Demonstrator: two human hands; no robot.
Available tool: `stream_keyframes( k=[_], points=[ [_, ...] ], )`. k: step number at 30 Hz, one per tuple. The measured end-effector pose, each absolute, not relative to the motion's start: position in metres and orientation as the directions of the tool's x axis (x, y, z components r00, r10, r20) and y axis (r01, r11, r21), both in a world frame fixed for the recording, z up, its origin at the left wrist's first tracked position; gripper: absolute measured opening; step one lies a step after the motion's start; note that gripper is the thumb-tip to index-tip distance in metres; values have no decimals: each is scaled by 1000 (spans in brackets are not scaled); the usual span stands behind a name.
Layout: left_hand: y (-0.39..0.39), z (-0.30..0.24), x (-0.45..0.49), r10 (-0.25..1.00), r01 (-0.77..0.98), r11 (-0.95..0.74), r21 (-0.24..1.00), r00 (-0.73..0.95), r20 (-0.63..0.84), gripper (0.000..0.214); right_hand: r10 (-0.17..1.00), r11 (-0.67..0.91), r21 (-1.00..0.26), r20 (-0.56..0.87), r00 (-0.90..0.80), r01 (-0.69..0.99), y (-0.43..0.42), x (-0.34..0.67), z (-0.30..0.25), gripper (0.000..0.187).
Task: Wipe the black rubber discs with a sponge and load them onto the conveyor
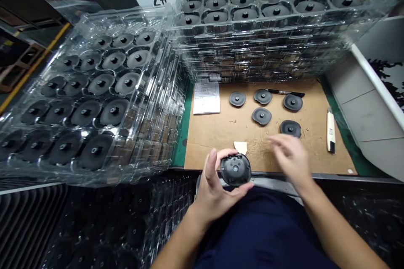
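My left hand [217, 185] grips a black round plastic cover [235, 170] by its edges, near the front edge of the bench. The cover's underside, with small studs and a central boss, faces up. To the right, my right hand [292, 157] hovers over the cardboard, blurred by motion, its fingers bent. Whether anything is between those fingers does not show. Just beyond its fingertips lies another black cover [290, 127]. Several similar covers [261, 116] rest farther back on the cardboard sheet [217, 134]. A small cream scrap [240, 147] lies behind the held piece.
Stacked clear trays full of black covers stand at the left [104, 84] and the back [268, 29]. A white-handled cutter [330, 132], a black pen [287, 92] and a paper form [206, 98] lie on the bench. A white bin [366, 105] borders the right side.
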State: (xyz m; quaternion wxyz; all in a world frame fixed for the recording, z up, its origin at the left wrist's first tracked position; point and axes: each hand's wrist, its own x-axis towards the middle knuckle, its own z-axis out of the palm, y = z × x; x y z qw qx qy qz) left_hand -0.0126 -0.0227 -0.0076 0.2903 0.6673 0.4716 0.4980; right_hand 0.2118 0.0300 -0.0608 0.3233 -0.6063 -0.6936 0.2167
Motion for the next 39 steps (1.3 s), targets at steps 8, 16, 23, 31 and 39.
stream_keyframes(
  k=[8, 16, 23, 31, 39],
  points=[
    [-25, -3, -9, 935, 394, -337, 855, 31, 354, 114, 871, -212, -520, 284, 401, 828, 89, 309, -103, 33],
    [-24, -7, -7, 973, 292, -198, 936, -55, 223, 108, 828, -343, -441, 274, 489, 829, 84, 326, -112, 40],
    [-14, -6, -3, 948, 393, -252, 884, -85, 308, 109, 811, -354, -571, 206, 547, 741, 70, 317, -95, 39],
    [-1, -9, -5, 882, 538, -295, 790, -164, 441, 110, 988, -139, -855, -155, 11, 500, 13, 220, -10, 32],
    [1, -9, -13, 814, 679, -318, 661, -162, 558, 112, 941, 282, -802, 123, -315, 527, -5, 174, 34, 35]
  ],
)
